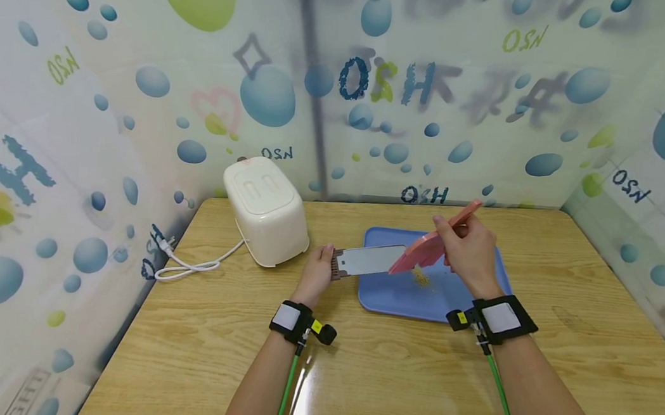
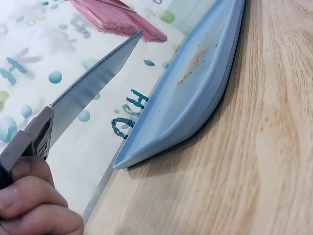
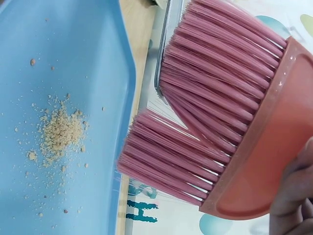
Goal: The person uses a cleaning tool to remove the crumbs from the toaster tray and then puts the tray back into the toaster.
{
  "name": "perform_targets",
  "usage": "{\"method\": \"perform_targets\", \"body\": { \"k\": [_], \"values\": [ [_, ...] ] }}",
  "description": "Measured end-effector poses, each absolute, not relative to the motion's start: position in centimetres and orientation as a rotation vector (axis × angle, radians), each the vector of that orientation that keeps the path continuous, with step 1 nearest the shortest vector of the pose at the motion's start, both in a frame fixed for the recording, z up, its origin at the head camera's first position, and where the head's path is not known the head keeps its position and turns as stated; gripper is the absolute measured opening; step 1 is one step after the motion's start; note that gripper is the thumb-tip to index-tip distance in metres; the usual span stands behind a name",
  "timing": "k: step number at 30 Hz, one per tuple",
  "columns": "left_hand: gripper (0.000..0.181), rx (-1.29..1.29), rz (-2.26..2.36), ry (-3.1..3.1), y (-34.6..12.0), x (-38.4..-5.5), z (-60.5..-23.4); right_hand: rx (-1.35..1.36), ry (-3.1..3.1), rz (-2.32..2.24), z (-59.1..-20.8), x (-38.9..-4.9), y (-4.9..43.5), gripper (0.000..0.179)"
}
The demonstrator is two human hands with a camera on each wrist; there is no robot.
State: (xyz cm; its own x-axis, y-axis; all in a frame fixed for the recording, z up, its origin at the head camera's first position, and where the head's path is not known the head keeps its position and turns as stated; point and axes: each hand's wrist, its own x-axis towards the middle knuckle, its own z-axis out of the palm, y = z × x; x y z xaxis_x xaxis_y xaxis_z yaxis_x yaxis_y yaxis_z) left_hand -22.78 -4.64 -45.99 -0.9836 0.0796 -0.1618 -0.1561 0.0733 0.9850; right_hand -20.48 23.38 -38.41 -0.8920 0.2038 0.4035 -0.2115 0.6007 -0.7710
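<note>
My left hand (image 1: 317, 275) grips the grey-brown end of a flat metal crumb tray (image 1: 369, 260), which reaches out over the left side of a blue serving tray (image 1: 389, 301). In my right hand (image 1: 471, 251) I hold a pink hand brush (image 3: 259, 161) by its flat plastic back. Its bristles are split into two clumps, and the far end of the crumb tray meets them in the right wrist view. Below both lies a small heap of tan crumbs (image 3: 62, 132) on the blue tray, with loose bits scattered around it.
A cream toaster (image 1: 266, 213) stands tilted in view at the back left of the wooden table (image 1: 380, 369). Its white cord and plug (image 1: 192, 266) lie left of it. A patterned sheet (image 1: 456, 145) hangs behind the table.
</note>
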Motion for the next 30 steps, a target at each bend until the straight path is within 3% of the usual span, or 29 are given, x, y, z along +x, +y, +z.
{"method": "perform_targets", "body": {
  "k": [10, 30],
  "values": [
    [0.049, -0.102, 2.016, 2.199, -4.52, -22.89, -46.09, 0.003, -2.365, 1.291, -38.35, -20.2, 23.51, 0.048],
    [0.044, -0.065, 1.993, 2.117, -4.72, -22.71, -45.82, -0.028, -2.209, 1.525, -37.9, -20.87, 23.43, 0.035]
  ]
}}
